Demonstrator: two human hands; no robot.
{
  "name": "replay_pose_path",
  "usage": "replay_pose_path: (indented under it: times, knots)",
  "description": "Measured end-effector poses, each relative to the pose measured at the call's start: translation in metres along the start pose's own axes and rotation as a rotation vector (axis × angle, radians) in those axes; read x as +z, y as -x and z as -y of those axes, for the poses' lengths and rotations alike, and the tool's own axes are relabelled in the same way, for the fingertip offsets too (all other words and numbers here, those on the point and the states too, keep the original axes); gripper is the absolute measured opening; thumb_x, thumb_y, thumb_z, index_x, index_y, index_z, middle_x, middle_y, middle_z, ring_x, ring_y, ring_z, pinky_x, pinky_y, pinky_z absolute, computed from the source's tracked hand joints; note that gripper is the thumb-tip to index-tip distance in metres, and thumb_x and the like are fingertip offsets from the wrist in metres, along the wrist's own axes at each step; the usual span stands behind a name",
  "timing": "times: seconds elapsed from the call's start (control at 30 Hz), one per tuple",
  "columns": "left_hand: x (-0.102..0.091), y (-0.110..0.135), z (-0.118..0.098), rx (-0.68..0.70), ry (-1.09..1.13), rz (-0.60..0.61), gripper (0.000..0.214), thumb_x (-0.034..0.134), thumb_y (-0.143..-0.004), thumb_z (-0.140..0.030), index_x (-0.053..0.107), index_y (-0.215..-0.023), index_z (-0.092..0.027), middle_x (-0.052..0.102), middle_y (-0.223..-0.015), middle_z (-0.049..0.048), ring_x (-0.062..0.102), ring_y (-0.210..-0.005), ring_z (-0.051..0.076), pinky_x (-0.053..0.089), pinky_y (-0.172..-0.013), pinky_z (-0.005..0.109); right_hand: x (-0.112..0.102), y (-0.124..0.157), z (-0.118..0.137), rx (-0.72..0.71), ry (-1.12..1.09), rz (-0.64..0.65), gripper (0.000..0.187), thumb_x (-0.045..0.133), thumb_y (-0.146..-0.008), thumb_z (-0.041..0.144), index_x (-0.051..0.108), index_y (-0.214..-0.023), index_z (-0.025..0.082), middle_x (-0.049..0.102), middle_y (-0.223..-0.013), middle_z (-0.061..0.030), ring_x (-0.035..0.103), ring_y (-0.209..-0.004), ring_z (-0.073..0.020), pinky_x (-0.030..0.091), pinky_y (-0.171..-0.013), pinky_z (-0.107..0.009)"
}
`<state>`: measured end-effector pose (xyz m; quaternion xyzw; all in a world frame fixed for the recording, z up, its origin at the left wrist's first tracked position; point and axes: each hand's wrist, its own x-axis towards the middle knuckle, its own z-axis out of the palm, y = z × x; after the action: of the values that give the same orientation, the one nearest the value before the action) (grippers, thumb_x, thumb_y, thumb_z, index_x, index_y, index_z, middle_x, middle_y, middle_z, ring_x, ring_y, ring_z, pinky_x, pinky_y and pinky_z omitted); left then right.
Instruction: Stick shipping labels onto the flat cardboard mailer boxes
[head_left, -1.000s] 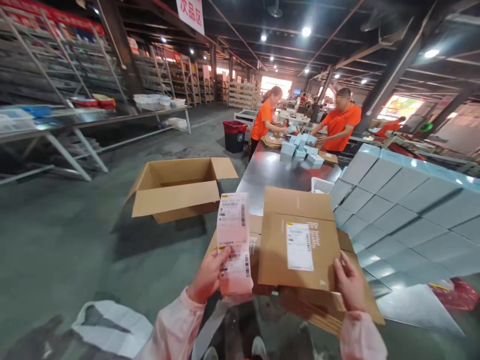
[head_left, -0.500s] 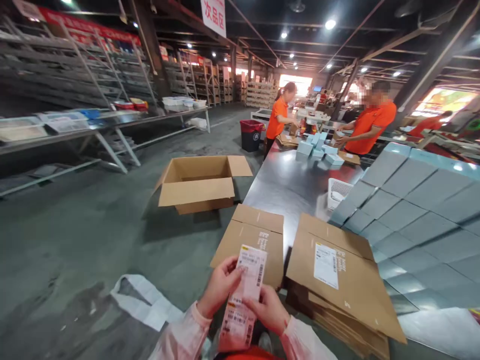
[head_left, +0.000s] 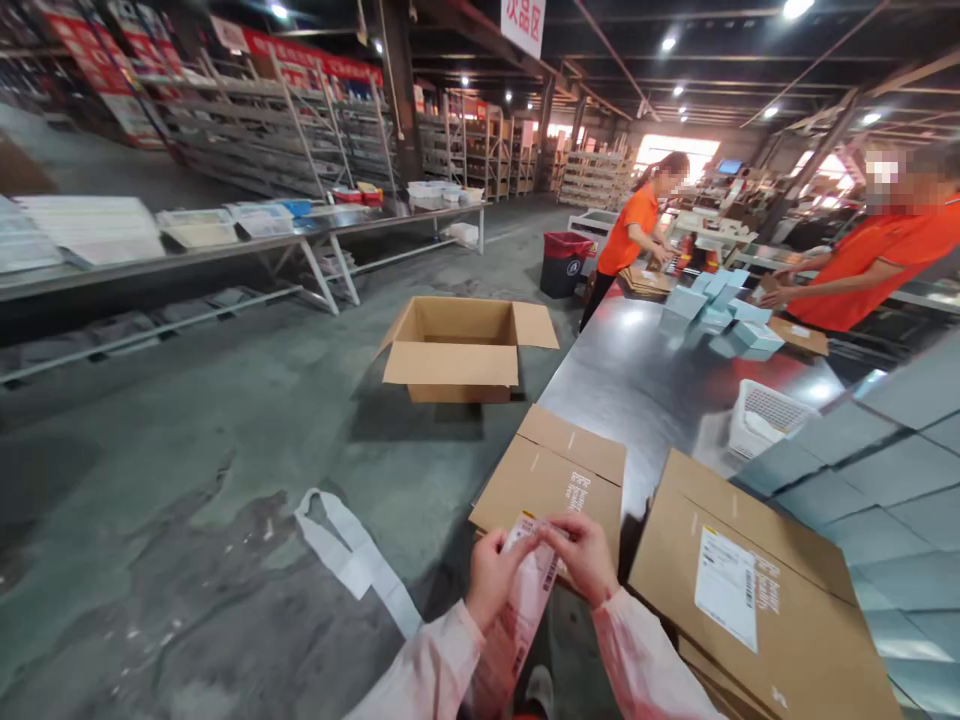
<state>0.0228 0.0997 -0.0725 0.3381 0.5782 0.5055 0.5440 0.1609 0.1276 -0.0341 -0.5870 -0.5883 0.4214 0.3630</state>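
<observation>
By the near end of the metal desk point(head_left: 630, 385), left hand point(head_left: 495, 578) and right hand point(head_left: 585, 558) fingers pinch a limp paper label strip point(head_left: 531, 592); floor point(head_left: 247, 440) spreads wide leftward.

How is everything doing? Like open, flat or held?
Label strip, held
Left hand, pinching label strip
Right hand, pinching label strip
Big box, open
Left carton, folded flat
Right carton, folded flat, labelled
Basket, upright, open
Bin, lined with red
Blue boxes, piled
White band, on floor
</observation>
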Motion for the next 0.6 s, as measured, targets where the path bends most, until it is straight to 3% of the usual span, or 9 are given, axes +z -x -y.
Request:
replay_pose_path:
  times: [0.1,0.2,0.27,0.33,0.4,0.47,0.53,0.6]
  knots:
    - [-0.003,-0.010,0.015,-0.177,0.091,0.190,0.059,0.083,-0.041,-0.057,0.066,-0.074,-0.011,0.066,-0.068,0.0038,0.055,-0.062,0.015,0.042,-0.060,0.026,0.004,-0.039,-0.030,-0.096,0.183,-0.262,0.031,0.065,-0.068,0.050,0.074,-0.068,0.020,0.067,-0.097,-0.0103,0.060,-0.090,-0.0228,0.050,-0.082,-0.035]
    - [-0.020,-0.005,0.041,-0.325,0.160,0.334,0.072,0.084,-0.035,-0.059,0.071,-0.084,-0.007,0.072,-0.082,0.0130,0.064,-0.071,0.023,0.048,-0.067,0.033,0.006,-0.076,-0.054,-0.024,0.338,-0.446,0.031,0.063,-0.069,0.048,0.074,-0.071,0.019,0.061,-0.115,-0.0131,0.054,-0.100,-0.0271,0.043,-0.092,-0.045]
    - [-0.041,0.010,0.064,-0.358,0.115,0.373,0.070,0.083,-0.038,-0.061,0.074,-0.084,-0.010,0.074,-0.084,0.0138,0.067,-0.077,0.027,0.050,-0.072,0.038,0.006,-0.091,-0.060,0.050,0.481,-0.520,0.039,0.065,-0.069,0.048,0.073,-0.092,0.018,0.054,-0.129,-0.0153,0.048,-0.111,-0.0327,0.037,-0.097,-0.052]
    - [-0.068,0.032,0.083,-0.393,0.053,0.400,0.064,0.081,-0.041,-0.064,0.075,-0.081,-0.015,0.075,-0.084,0.0111,0.068,-0.080,0.029,0.050,-0.076,0.040,0.009,-0.099,-0.059,0.104,0.706,-0.531,0.062,0.066,-0.070,0.050,0.061,-0.121,0.015,0.041,-0.142,-0.0194,0.039,-0.125,-0.0372,0.033,-0.100,-0.056]
    - [-0.096,0.052,0.093,-0.416,0.052,0.474,0.057,0.078,-0.046,-0.066,0.076,-0.079,-0.020,0.075,-0.083,0.0086,0.068,-0.080,0.030,0.051,-0.078,0.042,0.016,-0.099,-0.053,0.053,0.952,-0.352,0.078,0.062,-0.074,0.053,0.045,-0.138,0.011,0.029,-0.150,-0.0211,0.027,-0.136,-0.0371,0.024,-0.106,-0.059]
    - [-0.117,0.062,0.088,-0.412,0.083,0.534,0.054,0.076,-0.050,-0.066,0.076,-0.080,-0.021,0.075,-0.082,0.0081,0.068,-0.078,0.030,0.051,-0.077,0.043,0.027,-0.086,-0.046,-0.109,1.074,-0.036,0.078,0.052,-0.082,0.054,0.036,-0.143,0.008,0.023,-0.153,-0.0187,0.017,-0.143,-0.0332,0.011,-0.112,-0.059]
    - [-0.126,0.058,0.070,-0.397,0.095,0.475,0.054,0.078,-0.051,-0.063,0.075,-0.079,-0.017,0.074,-0.080,0.0103,0.067,-0.072,0.027,0.052,-0.072,0.040,0.041,-0.060,-0.042,-0.253,1.069,0.213,0.073,0.044,-0.087,0.051,0.032,-0.145,0.007,0.023,-0.153,-0.0169,0.013,-0.144,-0.0307,0.005,-0.116,-0.055]
    - [-0.121,0.040,0.043,-0.367,0.101,0.320,0.056,0.080,-0.050,-0.061,0.073,-0.078,-0.013,0.073,-0.075,0.0115,0.065,-0.065,0.023,0.051,-0.065,0.034,0.050,-0.023,-0.043,-0.399,0.967,0.370,0.070,0.043,-0.087,0.047,0.031,-0.146,0.010,0.026,-0.153,-0.0147,0.016,-0.143,-0.0311,0.006,-0.117,-0.052]
